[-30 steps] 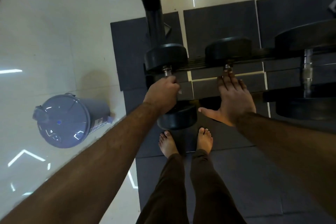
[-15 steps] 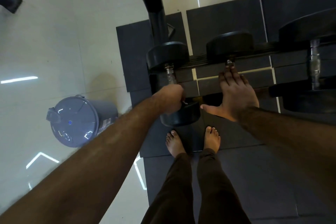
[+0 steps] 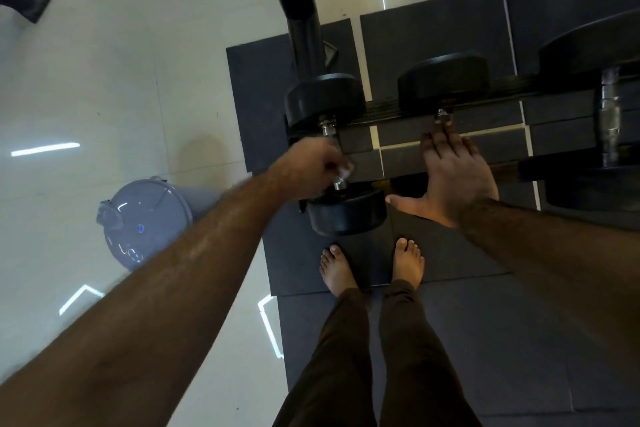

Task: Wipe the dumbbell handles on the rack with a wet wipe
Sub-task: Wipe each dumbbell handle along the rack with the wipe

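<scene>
Stage: wiping in progress on the leftmost dumbbell (image 3: 334,156), which lies across the rack (image 3: 450,104) with one head toward the person's feet.
Done so far: cannot be judged; no handle shows a visible difference between wiped and unwiped metal.
Left to do: by judgement, most of the row. The second dumbbell (image 3: 443,87) and the large dumbbell (image 3: 595,52) at the right edge have no wipe on them.
Left hand (image 3: 313,166): blurred, fingers curled down round the near end of the first handle (image 3: 328,128), close to the near head (image 3: 348,213). A pale scrap at the fingertips is probably the wipe (image 3: 345,168), but it is too small and smeared to confirm.
Handle exposure: bare chrome shows between the left hand and the far head (image 3: 323,99); a short stub also shows just below the fingers.
Right hand (image 3: 453,177): flat and open, fingers straight and together, thumb spread toward the first dumbbell. It lies over the handle of the second dumbbell, fingertips reaching the chrome collar (image 3: 443,114). It grips nothing; whether the palm presses on the bar or merely covers it cannot be told.
Surroundings: dark mats (image 3: 433,340) under the rack, a grey bin (image 3: 145,222) on the pale floor to the left.
</scene>
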A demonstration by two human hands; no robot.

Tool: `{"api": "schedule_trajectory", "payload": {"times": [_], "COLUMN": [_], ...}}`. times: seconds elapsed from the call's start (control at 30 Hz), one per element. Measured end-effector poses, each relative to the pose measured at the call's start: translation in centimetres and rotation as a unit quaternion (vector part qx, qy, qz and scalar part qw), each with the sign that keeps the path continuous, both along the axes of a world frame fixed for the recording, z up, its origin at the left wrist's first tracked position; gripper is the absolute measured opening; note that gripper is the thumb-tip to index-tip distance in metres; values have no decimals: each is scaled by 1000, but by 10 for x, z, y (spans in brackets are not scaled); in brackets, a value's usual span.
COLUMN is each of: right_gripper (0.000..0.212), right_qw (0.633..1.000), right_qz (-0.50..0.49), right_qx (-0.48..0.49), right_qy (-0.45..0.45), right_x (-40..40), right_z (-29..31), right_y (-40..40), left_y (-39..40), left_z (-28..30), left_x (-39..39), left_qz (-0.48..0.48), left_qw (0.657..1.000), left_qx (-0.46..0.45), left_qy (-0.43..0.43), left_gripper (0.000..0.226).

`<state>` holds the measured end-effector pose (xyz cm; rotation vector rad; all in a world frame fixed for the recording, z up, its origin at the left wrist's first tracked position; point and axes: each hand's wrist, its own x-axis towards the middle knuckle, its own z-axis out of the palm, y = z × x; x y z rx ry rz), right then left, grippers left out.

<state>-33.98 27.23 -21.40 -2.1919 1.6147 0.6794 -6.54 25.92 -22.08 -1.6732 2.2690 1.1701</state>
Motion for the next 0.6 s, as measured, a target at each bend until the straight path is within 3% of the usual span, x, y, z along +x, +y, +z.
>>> {"api": "schedule_trajectory", "payload": {"times": [0.07,0.13,0.3,0.4,0.43,0.47,0.53,0.6], "right_gripper": [152,154,147,146,146,145,145,146], "right_qw": [1000,1000,1000,1000,1000,1000,1000,1000], "right_qz": [1,3,5,8,9,9,10,9], "right_qx": [-2,2,-9,-12,-14,-17,-19,-17], "right_qy": [2,2,-3,1,1,1,3,7], "right_x": [0,1,1,1,1,2,2,2], "right_z": [0,1,1,0,0,0,0,0], "right_y": [0,-1,0,1,1,1,1,1], "left_y": [7,15,37,39,37,34,26,19], "left_z": [-9,-20,-37,-27,-23,-20,-18,-22], "left_x": [9,2,-20,-6,-3,0,-2,-11], "left_qz": [191,261,247,121,122,167,325,422], "left_qw": [970,942,958,990,989,981,932,890], "left_qx": [-148,-204,-116,3,-6,-45,-143,-158], "left_qy": [34,49,87,77,81,84,70,62], "left_gripper": [17,15,19,16,16,16,16,17]}}
